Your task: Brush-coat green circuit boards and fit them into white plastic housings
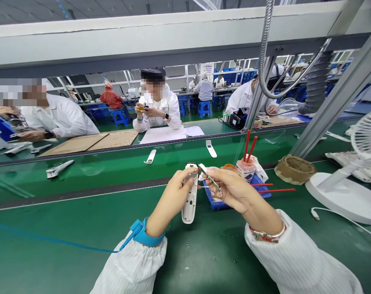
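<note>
My left hand [181,185] is closed around the upper part of a white plastic housing [189,209], its hollow inner side facing me. Between the thumb and fingers of my right hand [230,185] is a narrow green circuit board [214,183], tilted, with a white part at its upper end. Thin wires show between the board and the housing; where they join I cannot make out. Both pieces are held above the green bench, close to each other. A blue wrist strap [148,233] with a cord is on my left wrist.
Behind my right hand stands a blue tray [219,205] with a container [245,168] of red sticks. Further right are a brown ring [295,169] and a white fan [341,192]. White covers [211,149] lie on the green belt ahead. Co-workers sit across.
</note>
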{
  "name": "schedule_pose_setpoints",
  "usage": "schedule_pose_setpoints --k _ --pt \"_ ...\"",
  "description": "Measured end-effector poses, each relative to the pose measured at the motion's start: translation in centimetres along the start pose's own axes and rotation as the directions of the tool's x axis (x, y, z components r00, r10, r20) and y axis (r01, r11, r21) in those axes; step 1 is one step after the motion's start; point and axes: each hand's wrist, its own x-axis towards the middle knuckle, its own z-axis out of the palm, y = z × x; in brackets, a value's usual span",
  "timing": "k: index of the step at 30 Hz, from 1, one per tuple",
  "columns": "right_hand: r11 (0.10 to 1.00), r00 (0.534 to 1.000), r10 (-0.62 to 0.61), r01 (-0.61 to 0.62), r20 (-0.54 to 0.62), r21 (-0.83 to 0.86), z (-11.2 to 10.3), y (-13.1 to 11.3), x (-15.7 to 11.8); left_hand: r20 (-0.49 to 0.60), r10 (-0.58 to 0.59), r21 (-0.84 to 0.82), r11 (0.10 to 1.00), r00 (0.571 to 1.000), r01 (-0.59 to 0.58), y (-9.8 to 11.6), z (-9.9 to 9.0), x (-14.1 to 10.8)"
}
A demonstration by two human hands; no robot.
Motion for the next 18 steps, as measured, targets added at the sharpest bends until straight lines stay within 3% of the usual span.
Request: schedule_pose_setpoints --k 10,18 --pt "0.999 1.000 -0.012 0.013 -0.020 0.031 0.49 0.19 -0.22 -0.004 0.035 0.048 0.998 0.999 -0.035 0.23 0.12 -0.12" --pt "0.997 0.997 -0.083 0.083 0.002 -0.001 0.68 0.48 -0.23 -0.039 0.128 0.244 0.963 0.991 -0.114 0.46 0.53 -0.25"
